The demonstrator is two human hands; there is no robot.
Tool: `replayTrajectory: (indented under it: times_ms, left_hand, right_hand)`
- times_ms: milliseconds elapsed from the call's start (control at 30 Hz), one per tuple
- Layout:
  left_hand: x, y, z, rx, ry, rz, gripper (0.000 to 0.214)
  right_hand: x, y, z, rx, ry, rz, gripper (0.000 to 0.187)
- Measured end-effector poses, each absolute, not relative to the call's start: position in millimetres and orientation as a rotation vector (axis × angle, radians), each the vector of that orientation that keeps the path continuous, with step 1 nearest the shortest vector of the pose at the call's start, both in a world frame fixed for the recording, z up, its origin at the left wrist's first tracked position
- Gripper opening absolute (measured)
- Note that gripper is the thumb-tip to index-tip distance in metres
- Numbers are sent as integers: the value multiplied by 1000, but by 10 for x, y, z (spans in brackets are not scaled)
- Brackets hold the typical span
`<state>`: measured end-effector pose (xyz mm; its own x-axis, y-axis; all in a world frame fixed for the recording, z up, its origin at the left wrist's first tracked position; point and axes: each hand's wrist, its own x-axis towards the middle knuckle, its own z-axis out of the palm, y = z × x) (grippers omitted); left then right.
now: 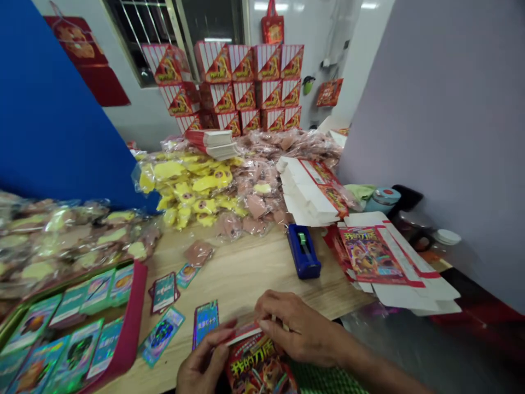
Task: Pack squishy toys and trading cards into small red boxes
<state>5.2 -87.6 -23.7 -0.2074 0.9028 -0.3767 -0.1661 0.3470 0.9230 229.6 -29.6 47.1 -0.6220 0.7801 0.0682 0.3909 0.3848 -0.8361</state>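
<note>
Low in the head view, my left hand (204,358) and my right hand (299,328) both grip a red printed cardboard box (259,364) by its white-edged top. The right fingers pinch the upper edge, and the box's lower part runs out of the frame. Just left of my left hand, a holographic card (205,323) lies on the wooden table (241,279). Another card (161,335) lies further left. A blue tape dispenser (304,251) stands beyond my right hand, not touching it.
A tray of holographic cards (61,334) sits at left, by bagged pink and yellow items (188,186). Flat box blanks (371,254) and folded white boxes (311,191) lie at right. Stacked red boxes (246,82) rise behind, between a blue partition (53,109) and a grey one (443,109).
</note>
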Motion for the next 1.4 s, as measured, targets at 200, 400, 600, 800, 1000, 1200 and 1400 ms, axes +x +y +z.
replayTrajectory:
  times_ms: [200,400,600,800,1000,1200,1400]
  left_hand:
    - [195,-915,-117,617,1369,1187,77]
    - [181,-912,-124,943,1352,1157,48]
    - [13,-966,-261,1267,1434,1141,33]
    - [-41,-1024,-279,1465,1400,1131,21]
    - [73,-726,245,1598,1436,1576,26]
    - [356,-329,345,2090,1234,1676,41]
    - [365,-288,212,2226,1250,1561,34]
  right_hand:
    - [2251,-330,402,-1100,-2246,1193,11]
    - [2191,-353,277,-1174,-2303,1054,12]
    - [2202,-476,56,-1060,-2289,1092,11]
    - [2225,-498,62,-947,-2177,1128,19]
    - [2789,-77,328,-1526,-1627,819,25]
    - [3119,282,178,-1925,-1311,984,16]
    - [3071,227,168,-1815,-1218,1064,14]
